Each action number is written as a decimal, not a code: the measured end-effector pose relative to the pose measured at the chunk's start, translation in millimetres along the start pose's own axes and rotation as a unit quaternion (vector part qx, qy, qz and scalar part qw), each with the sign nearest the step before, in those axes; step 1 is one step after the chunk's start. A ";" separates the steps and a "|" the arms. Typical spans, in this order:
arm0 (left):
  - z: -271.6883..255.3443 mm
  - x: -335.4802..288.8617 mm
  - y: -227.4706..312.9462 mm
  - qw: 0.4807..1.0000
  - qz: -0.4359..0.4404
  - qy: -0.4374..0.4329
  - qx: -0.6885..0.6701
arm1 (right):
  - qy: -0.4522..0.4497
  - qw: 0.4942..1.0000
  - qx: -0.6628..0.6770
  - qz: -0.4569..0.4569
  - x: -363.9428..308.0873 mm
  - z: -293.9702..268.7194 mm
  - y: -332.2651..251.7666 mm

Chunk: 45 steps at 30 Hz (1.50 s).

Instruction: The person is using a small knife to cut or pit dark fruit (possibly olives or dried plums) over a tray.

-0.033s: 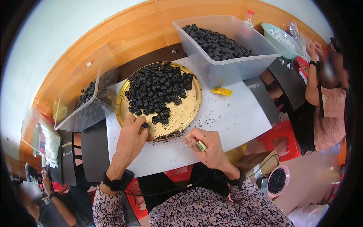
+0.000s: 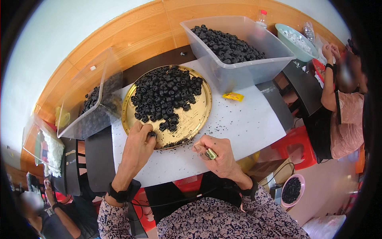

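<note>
At the near left rim of a round gold tray, my left hand pinches one small black part between thumb and fingers. A pile of black ring-like parts, each with a hole, covers much of the tray. Dark crumbs gather along the tray's near edge. To the right of the tray, my right hand is closed round a small tool with a pale green handle. My fist hides the rest of that tool. The two hands are apart.
A large clear bin of black parts stands behind the tray, a second clear bin at left. A yellow packet lies on the white sheet. Co-workers sit at both sides. A pink basin stands on the floor.
The black part between my left fingers has shifted down and turned a little. My right hand and its tool look the same.
</note>
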<state>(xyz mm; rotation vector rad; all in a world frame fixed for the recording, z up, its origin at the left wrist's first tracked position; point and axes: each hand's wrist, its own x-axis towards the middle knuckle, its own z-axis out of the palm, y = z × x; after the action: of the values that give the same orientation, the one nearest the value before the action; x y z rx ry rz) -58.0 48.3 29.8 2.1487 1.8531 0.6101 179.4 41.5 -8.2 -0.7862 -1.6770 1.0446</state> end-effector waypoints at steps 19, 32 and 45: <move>29.8 -50.4 78.6 0.954 -0.021 0.055 -0.295 | -0.099 0.995 0.000 -0.019 6.5 -7.2 -2.0; 64.3 -55.2 87.9 0.878 -0.064 0.041 -0.474 | -0.029 0.995 0.064 0.064 3.5 -7.7 1.6; 57.6 -55.4 70.4 0.778 -0.114 -0.017 -0.618 | -0.057 0.986 0.086 0.129 1.5 -6.8 -26.8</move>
<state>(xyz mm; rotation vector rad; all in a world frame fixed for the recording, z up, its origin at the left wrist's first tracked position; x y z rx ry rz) 24.4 -12.8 1.2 1.0037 1.0414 1.2340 184.6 33.3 17.8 -0.8578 -1.5805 1.4178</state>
